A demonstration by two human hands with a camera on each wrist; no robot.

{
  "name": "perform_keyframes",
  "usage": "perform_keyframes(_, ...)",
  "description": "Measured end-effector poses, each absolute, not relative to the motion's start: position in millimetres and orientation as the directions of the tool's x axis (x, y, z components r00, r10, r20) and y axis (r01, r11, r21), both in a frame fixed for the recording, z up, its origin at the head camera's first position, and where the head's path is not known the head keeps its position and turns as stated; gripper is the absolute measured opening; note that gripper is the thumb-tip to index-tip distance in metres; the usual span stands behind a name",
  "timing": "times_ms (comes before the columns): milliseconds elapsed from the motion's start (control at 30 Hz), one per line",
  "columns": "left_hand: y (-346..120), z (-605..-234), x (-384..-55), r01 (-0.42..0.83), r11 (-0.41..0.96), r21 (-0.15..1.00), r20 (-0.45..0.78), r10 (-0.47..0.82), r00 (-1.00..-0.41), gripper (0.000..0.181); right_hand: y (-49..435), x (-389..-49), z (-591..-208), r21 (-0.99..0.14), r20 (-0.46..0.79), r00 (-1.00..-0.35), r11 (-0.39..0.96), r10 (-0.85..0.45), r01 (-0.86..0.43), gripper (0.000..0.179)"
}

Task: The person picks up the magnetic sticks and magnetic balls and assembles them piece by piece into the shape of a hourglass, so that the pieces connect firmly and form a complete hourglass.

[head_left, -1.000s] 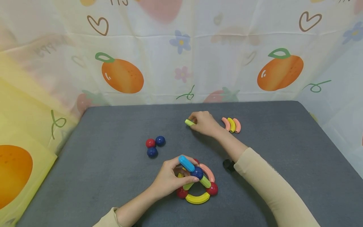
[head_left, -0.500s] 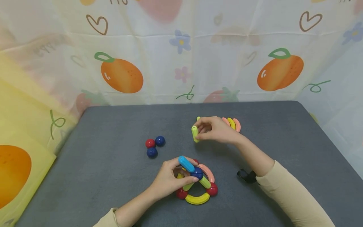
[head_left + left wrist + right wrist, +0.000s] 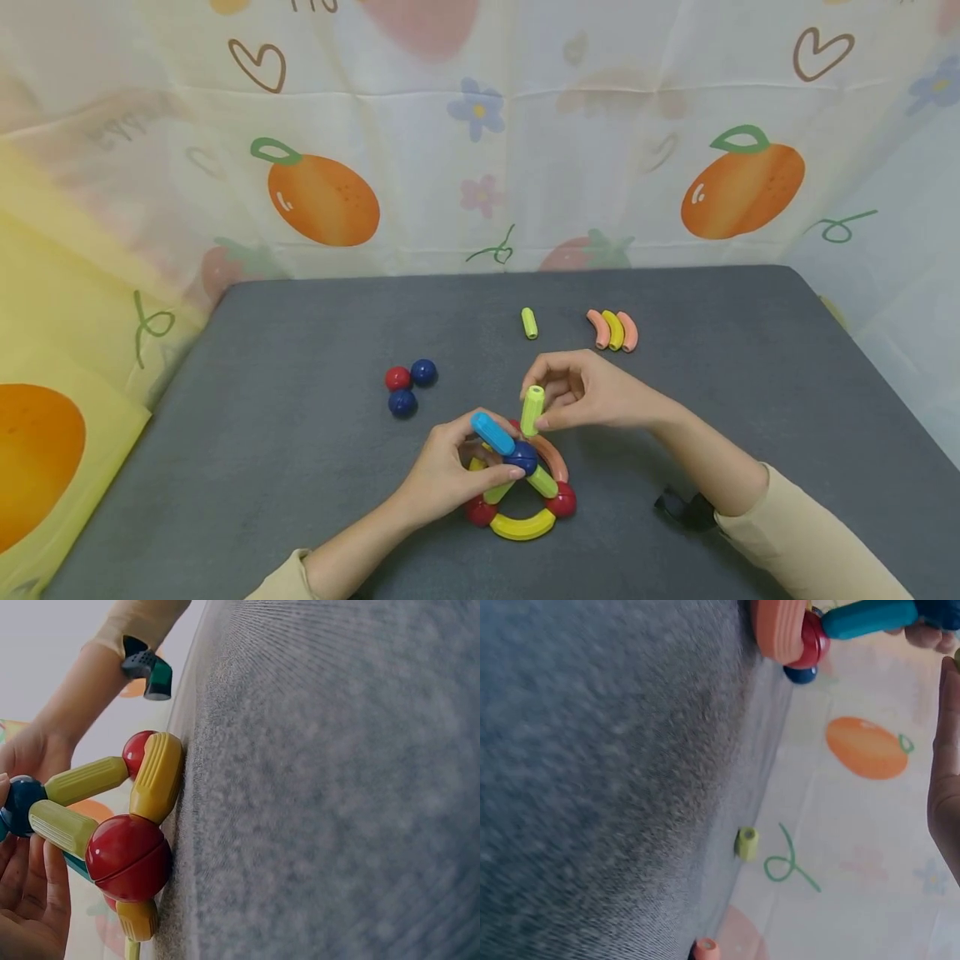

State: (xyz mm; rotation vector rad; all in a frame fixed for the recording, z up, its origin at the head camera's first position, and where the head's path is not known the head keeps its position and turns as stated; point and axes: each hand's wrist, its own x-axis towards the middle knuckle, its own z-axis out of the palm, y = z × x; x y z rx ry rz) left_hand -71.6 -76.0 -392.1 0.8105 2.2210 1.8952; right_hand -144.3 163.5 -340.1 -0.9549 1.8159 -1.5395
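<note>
On the table stands a frame of magnetic rods and balls. Its base joins red balls (image 3: 561,500) with a yellow curved rod (image 3: 522,528) and a pink curved rod (image 3: 551,457). Light green straight rods (image 3: 86,781) slope up to a dark blue ball (image 3: 521,458), which the left hand (image 3: 442,467) grips between thumb and fingers. From that ball a light blue rod (image 3: 492,432) points up and left. Just behind the ball, the right hand (image 3: 596,392) pinches a light green rod (image 3: 532,410), held nearly upright. In the right wrist view a teal rod (image 3: 870,618) slopes between balls.
Left of the frame lie a red ball (image 3: 397,378) and two dark blue balls (image 3: 423,372). Another light green rod (image 3: 529,323) lies farther back. To its right are two pink curved rods (image 3: 597,328) and a yellow one (image 3: 612,330) side by side. A printed cloth hangs behind.
The right hand has come from the back of the table toward the frame, bringing the light green rod and turning it upright. The left hand keeps its hold on the blue ball.
</note>
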Motion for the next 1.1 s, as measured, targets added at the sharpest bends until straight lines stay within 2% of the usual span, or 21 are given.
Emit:
perform_keyframes(367,-76.0,-392.0,-72.4,0.316,0.075,0.946,0.247,0.466,-0.850,0.024,164.8,-136.2,-345.7,-0.987,0.084,-0.530,0.004,-0.843,-0.163,0.025)
perform_keyframes(467,-76.0,-392.1,-71.8,0.308,0.075,0.948,0.240,0.465,-0.852,0.025,164.4,-134.6,-348.1,-0.992,0.067,-0.525,0.002,-0.849,-0.130,0.025)
perform_keyframes(700,-75.8,-393.6,-71.3,0.314,0.073,0.947,0.248,0.458,-0.854,0.026,162.4,-130.7,-352.0,-0.998,0.033,-0.459,-0.007,-0.888,-0.059,0.025)
perform_keyframes(967,-74.0,-392.4,-68.6,0.303,0.093,0.948,0.240,0.414,-0.878,0.027,162.3,-132.9,-352.6,-0.997,0.017,-0.489,0.023,-0.872,-0.076,0.031)
perform_keyframes(1100,-71.6,-392.7,-66.8,0.336,0.120,0.934,0.272,0.371,-0.888,0.027,162.3,-134.5,-353.1,-0.996,0.026,-0.497,0.019,-0.868,-0.085,0.032)
